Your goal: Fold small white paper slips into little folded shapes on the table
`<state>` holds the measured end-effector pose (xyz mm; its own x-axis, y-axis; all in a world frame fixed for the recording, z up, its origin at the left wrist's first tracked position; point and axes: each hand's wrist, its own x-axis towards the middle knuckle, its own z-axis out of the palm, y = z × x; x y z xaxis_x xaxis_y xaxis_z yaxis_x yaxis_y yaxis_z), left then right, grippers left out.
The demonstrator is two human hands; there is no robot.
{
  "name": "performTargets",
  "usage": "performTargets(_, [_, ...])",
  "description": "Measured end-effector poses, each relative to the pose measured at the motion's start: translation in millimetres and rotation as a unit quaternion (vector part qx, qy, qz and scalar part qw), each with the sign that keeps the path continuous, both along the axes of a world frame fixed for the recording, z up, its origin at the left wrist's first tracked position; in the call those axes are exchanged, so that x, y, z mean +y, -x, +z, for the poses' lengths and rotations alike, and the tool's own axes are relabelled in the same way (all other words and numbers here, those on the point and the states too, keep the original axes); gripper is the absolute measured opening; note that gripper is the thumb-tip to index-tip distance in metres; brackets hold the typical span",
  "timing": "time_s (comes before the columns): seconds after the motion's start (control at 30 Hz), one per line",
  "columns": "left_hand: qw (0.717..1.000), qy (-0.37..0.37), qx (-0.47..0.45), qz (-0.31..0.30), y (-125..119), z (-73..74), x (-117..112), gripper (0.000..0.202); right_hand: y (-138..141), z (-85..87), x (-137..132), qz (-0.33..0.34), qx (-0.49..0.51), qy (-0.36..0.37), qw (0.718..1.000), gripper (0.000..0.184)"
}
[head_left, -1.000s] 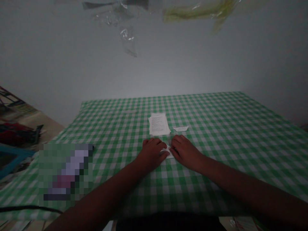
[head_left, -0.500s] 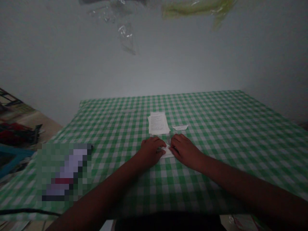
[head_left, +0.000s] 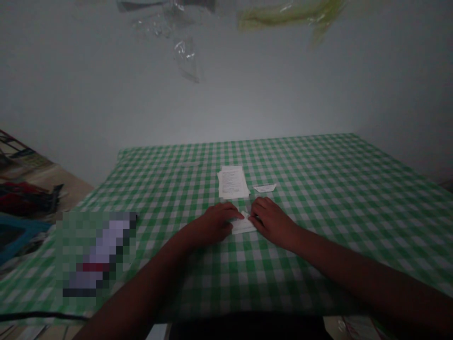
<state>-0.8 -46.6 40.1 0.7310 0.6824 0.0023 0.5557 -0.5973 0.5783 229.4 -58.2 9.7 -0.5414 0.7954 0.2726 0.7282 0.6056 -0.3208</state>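
A small folded piece of white paper [head_left: 243,226] lies on the checked cloth between my hands. My left hand [head_left: 216,223] rests at its left side, the index finger stretched over the top of the paper and the thumb apart near the lower left edge. Closed at the paper's right end, my right hand [head_left: 272,221] pinches it between thumb and fingers. Just beyond the hands sits a stack of printed sheets [head_left: 233,182]. To the right of that stack is a small folded paper strip [head_left: 265,188] with slanted ends and print on it.
A green-and-white checked tablecloth [head_left: 318,189] covers the table, which meets a grey wall [head_left: 226,94]. On the left lies a blurred-out, phone-like object [head_left: 106,250], with a black cable [head_left: 42,315] near the front edge. Red and blue items [head_left: 21,236] stand beyond the table's left side.
My left hand has shifted slightly left and its index finger has straightened over the paper, uncovering more of it. The right hand stays in place, pinching the right end.
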Motion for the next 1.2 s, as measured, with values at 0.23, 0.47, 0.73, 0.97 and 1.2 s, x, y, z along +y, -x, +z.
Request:
performTargets(0.23, [0.995,-0.054,0.018,0.077,-15,-10.1,-1,0.015,2,4.1,-5,-0.026,0.02,-0.003,0.999,0.023])
performTargets(0.47, [0.995,-0.065,0.035,0.07,-13,-16.6,2,0.015,4,-4.9,-1,-0.104,0.034,0.008,0.994,0.058])
performTargets(0.73, [0.995,-0.057,0.042,0.071,-13,-14.0,1,0.019,-8,-0.6,7,-0.117,0.028,0.063,0.991,0.063])
performTargets(0.97, [0.997,-0.057,0.029,0.04,-8,-9.0,1,0.022,-29,2.4,11,-0.093,-0.004,0.062,0.994,0.057])
performTargets(1.2, [0.988,-0.137,0.054,0.05,-13,3.6,-10,0.013,-35,13.5,5,-0.091,-0.003,-0.013,0.996,0.039])
